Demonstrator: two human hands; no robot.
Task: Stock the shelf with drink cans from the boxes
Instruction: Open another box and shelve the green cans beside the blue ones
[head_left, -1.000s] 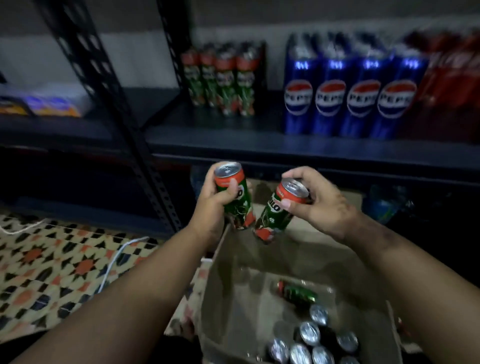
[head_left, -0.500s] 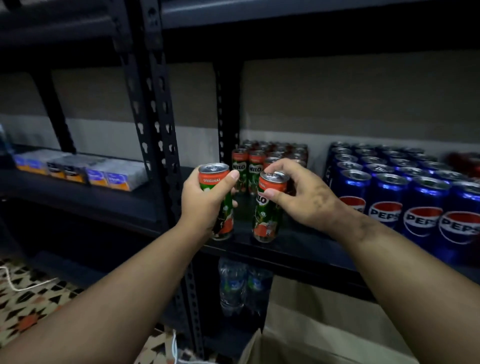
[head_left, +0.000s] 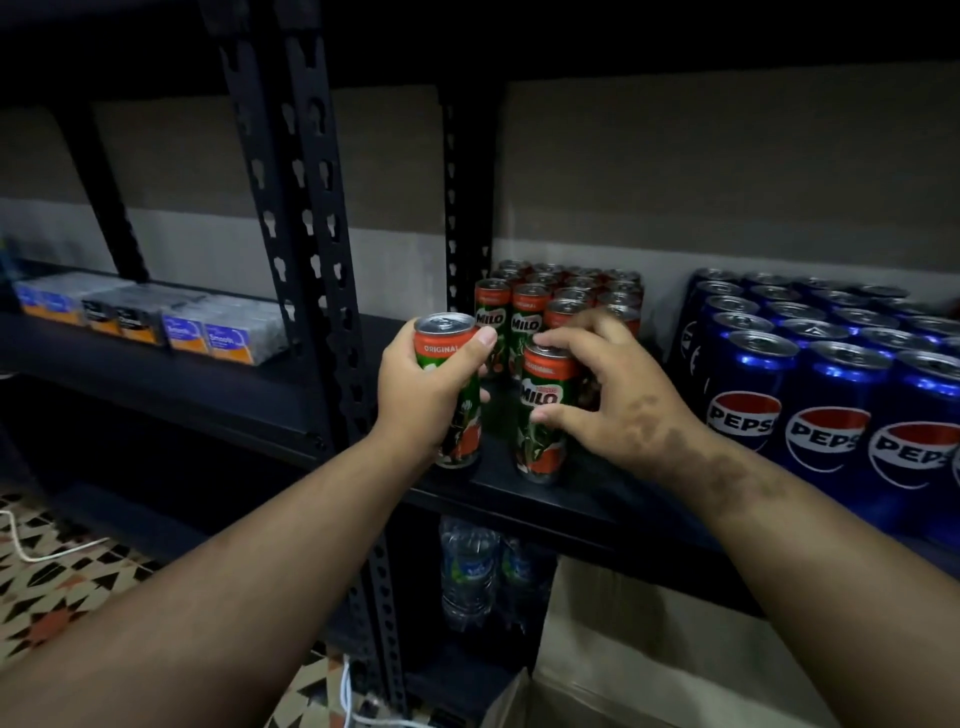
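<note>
Hands each grasp a Milo can, left hand (head_left: 423, 395) and right hand (head_left: 618, 395), at the shelf (head_left: 597, 499) above a cardboard box (head_left: 649, 670).

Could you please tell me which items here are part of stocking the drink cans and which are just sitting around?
Part of the job:
- Milo can in left hand
- Milo can in right hand
- stocked Milo cans
- shelf
- cardboard box

Just there:
- Pepsi cans
- small packets
- water bottles
- white cable

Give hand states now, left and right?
Left hand: grips a Milo can.
Right hand: pinches another Milo can at the shelf front.
</note>
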